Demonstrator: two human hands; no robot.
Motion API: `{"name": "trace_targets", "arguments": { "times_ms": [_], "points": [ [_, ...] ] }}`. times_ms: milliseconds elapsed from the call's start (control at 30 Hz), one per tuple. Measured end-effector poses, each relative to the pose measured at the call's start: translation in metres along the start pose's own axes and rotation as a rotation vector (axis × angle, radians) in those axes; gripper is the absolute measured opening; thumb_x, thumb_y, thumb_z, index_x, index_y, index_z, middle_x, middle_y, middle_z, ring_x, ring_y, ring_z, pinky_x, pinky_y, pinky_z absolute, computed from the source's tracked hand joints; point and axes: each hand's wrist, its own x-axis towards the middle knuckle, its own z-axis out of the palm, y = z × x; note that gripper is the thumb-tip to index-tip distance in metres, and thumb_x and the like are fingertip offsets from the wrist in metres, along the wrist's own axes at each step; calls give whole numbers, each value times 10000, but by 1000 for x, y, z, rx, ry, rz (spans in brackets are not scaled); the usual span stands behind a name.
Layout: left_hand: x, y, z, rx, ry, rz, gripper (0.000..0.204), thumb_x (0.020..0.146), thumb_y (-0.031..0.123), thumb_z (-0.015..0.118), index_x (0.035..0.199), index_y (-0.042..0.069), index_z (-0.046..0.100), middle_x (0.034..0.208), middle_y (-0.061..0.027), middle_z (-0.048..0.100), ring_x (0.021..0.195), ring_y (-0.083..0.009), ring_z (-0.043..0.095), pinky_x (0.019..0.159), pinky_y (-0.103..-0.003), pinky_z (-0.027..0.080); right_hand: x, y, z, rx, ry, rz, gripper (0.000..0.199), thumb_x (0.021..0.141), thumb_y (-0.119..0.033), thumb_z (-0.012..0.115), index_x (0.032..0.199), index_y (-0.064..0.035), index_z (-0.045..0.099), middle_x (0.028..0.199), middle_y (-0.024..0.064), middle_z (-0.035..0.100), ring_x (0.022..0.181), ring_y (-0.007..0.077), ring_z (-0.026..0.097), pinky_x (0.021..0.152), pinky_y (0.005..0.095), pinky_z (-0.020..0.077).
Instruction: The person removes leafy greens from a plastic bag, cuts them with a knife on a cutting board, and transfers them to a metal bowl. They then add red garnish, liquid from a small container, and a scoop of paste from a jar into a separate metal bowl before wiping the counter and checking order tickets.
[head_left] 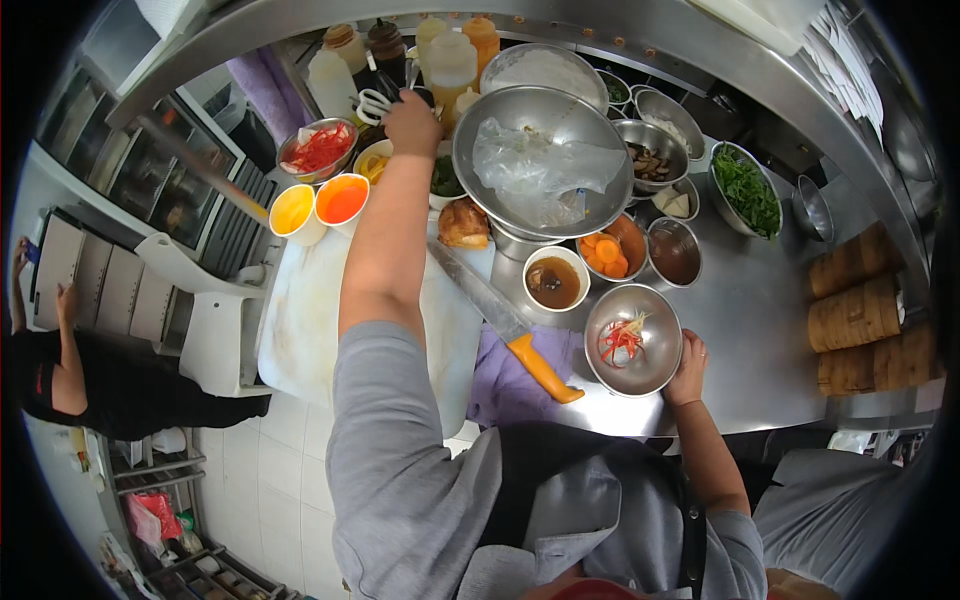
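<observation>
My left hand stretches to the back of the counter, over a cluster of utensils beside white-handled scissors. Its fingers are drawn together, and what they hold is hidden. At the front, my right hand grips the right side of a small metal bowl, which contains thin red and pale yellow strips. A large knife with an orange handle lies between the white cutting board and that bowl, partly over a purple cloth. A browned piece of food sits at the board's far edge.
A wide metal bowl with a plastic bag stands mid-counter. Cups of yellow and orange liquid stand left, squeeze bottles behind. Carrot slices, greens and bamboo steamers are rightward. Another person is far left.
</observation>
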Motion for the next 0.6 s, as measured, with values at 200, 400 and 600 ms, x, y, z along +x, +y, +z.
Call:
{"name": "trace_targets", "arguments": {
  "times_ms": [200,400,600],
  "points": [
    [-19,11,-85,16,207,101,715,633,398,758,1110,-37,450,1068,-199,574,1021,-325,575,836,-446,469,3,3,0,51,11,-44,401,779,-184,586,1157,-70,517,1165,131,523,1121,334,466,962,455,318],
    [-108,-8,-175,45,230,55,747,616,423,728,1104,-63,440,1031,-245,602,980,-374,595,874,-431,468,12,8,-3,107,54,-131,423,722,-59,600,1138,-45,525,1154,144,531,1101,353,477,958,460,339],
    [-255,-34,-148,-75,-41,-99,877,568,325,775,1261,-58,398,1058,-250,604,984,-370,611,866,-395,496,8,31,0,187,39,-155,423,763,-103,601,1173,-32,524,1194,171,531,1122,346,487,954,467,356]
  ]
}}
